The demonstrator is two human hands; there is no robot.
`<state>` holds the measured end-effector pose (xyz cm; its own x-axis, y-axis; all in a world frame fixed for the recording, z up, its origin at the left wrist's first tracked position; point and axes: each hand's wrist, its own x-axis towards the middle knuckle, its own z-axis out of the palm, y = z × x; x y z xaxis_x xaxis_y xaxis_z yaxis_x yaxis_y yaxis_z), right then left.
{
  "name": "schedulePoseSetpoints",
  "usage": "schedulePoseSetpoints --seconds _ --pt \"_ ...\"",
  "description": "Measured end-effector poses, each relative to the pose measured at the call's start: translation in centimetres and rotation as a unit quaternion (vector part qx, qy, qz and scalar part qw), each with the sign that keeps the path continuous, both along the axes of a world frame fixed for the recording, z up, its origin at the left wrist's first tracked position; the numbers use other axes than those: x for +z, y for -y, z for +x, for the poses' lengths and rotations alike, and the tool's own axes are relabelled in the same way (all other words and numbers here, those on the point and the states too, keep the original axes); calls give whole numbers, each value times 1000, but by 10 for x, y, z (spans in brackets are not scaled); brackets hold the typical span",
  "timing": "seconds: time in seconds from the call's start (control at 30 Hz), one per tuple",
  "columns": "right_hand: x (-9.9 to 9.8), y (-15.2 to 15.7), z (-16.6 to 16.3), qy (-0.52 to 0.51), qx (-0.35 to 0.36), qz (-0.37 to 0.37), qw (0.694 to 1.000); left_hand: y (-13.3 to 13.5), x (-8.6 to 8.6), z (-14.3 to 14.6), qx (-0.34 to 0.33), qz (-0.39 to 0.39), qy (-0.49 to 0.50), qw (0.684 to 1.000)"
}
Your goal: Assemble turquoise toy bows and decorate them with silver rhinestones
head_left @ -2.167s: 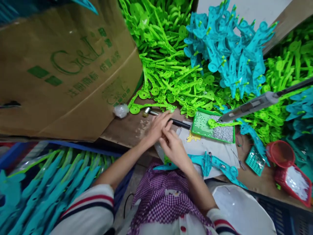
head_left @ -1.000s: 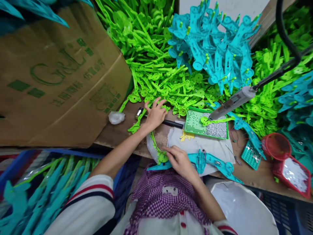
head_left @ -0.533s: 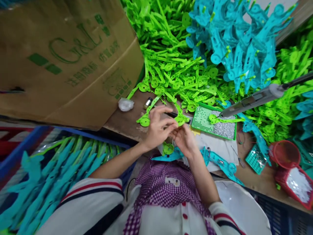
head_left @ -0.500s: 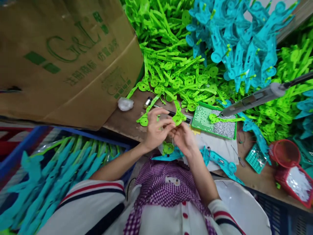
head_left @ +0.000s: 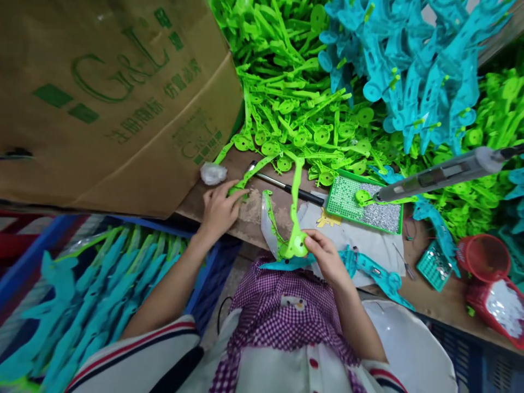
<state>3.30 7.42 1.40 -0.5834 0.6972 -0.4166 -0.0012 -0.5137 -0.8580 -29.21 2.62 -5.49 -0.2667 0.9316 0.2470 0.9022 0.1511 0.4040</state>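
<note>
My right hand (head_left: 328, 257) pinches the round end of a bright green plastic part (head_left: 295, 204), whose long bent arm points away from me. Over at the left, my left hand (head_left: 220, 212) has its fingers closed round the near end of another green plastic part (head_left: 261, 166) at the table edge. Below the right-hand part lies a blue plastic piece (head_left: 286, 264), with a clear-edged green strip (head_left: 270, 218) beside it. A black-handled metal rod tool (head_left: 282, 184) rests on the table between the two parts.
A large cardboard box (head_left: 135, 109) stands at left, above a crate of blue-and-green assemblies (head_left: 110, 289). Green parts (head_left: 286, 82) and blue parts (head_left: 426, 71) are heaped behind. An electric screwdriver (head_left: 438, 174) hangs over a screw tray (head_left: 347, 199); red containers (head_left: 483, 256) stand at right.
My hands have parted from their meeting point. The left moved left to the other green part; the right brought its green part down and nearer to me.
</note>
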Motion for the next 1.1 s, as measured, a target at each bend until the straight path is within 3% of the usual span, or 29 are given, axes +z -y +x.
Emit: schedulePoseSetpoints --seconds 0.1,0.2,0.43,0.63,1.1 --pt "-3 5 1 43 6 45 998 -12 -2 -18 36 30 -19 999" --pt "-6 15 10 87 36 47 994 -16 0 -19 56 69 -10 996" --pt "-25 41 -7 143 81 84 983 -3 7 42 58 153 132 978" --pt "-32 34 -22 172 92 72 978 -4 5 68 13 138 202 970" --pt "-39 31 -28 183 78 60 978 -11 0 68 -15 95 190 977"
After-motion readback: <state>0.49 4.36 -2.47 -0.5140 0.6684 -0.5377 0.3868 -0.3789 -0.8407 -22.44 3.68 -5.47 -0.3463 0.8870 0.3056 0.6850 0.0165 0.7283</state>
